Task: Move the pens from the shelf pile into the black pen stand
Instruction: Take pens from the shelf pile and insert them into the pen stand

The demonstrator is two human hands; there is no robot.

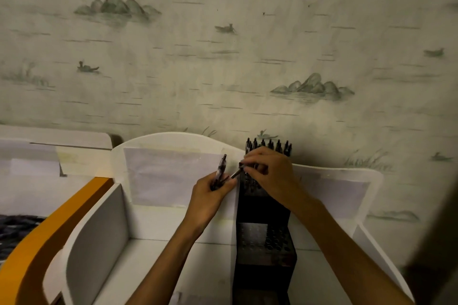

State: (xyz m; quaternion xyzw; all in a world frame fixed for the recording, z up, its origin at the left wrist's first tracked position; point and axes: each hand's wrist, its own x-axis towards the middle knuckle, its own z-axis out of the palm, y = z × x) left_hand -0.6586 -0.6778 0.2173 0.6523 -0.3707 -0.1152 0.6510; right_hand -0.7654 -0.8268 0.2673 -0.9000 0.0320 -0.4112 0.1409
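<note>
A tall stepped black pen stand [265, 242] stands on the white shelf [158, 252], with several black pens [270, 145] upright in its top tier against the wall. Empty holes show in its lower tier. My left hand [210, 195] grips a small bunch of dark pens [221, 172], just left of the stand's top. My right hand [270, 171] hovers over the stand's upper tier and pinches one pen [236, 173], which slants down to the left toward the left hand. No pile of pens is visible on the shelf.
The shelf has white rounded dividers [99, 242] and a curved white back panel [173, 156] against patterned wallpaper. An orange curved edge [49, 230] borders it at left. A dark patterned surface [14, 230] lies at far left.
</note>
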